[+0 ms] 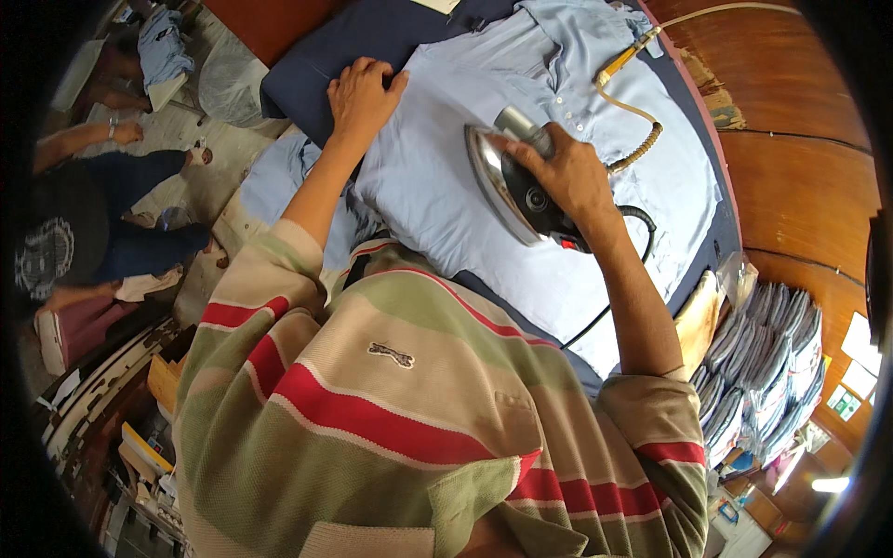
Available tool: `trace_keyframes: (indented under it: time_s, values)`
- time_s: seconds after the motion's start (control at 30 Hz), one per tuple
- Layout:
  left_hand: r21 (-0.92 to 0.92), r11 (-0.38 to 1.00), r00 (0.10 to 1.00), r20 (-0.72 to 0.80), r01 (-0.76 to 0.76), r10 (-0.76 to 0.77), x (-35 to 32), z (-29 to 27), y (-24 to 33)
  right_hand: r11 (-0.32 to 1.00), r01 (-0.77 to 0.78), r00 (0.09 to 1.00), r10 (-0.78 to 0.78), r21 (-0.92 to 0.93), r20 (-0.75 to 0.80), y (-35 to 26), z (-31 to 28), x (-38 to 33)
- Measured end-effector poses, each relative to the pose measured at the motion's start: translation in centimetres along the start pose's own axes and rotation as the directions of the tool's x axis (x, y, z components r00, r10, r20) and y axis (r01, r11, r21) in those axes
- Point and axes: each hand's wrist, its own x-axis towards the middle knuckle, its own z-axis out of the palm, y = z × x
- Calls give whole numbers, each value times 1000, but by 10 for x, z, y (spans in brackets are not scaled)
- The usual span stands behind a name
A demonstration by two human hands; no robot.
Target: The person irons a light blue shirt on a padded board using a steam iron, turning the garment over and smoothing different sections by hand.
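Note:
A light blue buttoned shirt (428,177) lies spread over a navy-covered ironing table. My right hand (579,181) is closed around the handle of a steam iron (507,191), its soleplate turned toward the left on the shirt. Up at the shirt's left edge, my left hand (361,104) rests with bent fingers on the navy cover (312,70), the thumb apart from them and touching the shirt's edge. Behind my right wrist, a black cord (642,219) and a hose with a coiled sleeve (640,149) run to the iron.
Along the right stands a wooden panel wall (777,79). A stack of folded blue garments (758,363) sits at the lower right. More light blue cloth (279,172) hangs at the table's left side. Farther left, a person in dark clothes (102,214) is near a clear plastic bag (233,79).

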Motion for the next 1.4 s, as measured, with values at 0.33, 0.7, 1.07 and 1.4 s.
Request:
trace_keyframes:
  time_s: [0.33, 0.7, 1.07, 1.4]
  values:
    - [-86, 996, 998, 55, -2, 7, 55, 33, 7, 989, 5, 983, -31, -145, -182, -1, -7, 84]
    - [-179, 982, 998, -2, -67, 68, 61, 31, -6, 968, 141, 984, -161, -209, -80, -37, 0, 124]
    - [-199, 974, 993, -72, -106, 93, 61, 37, -8, 960, 154, 980, -178, -234, -84, -14, -6, 107]
    - [-292, 956, 999, 9, -36, 41, 62, 31, -9, 989, 57, 993, -70, -136, -96, -19, -8, 107]
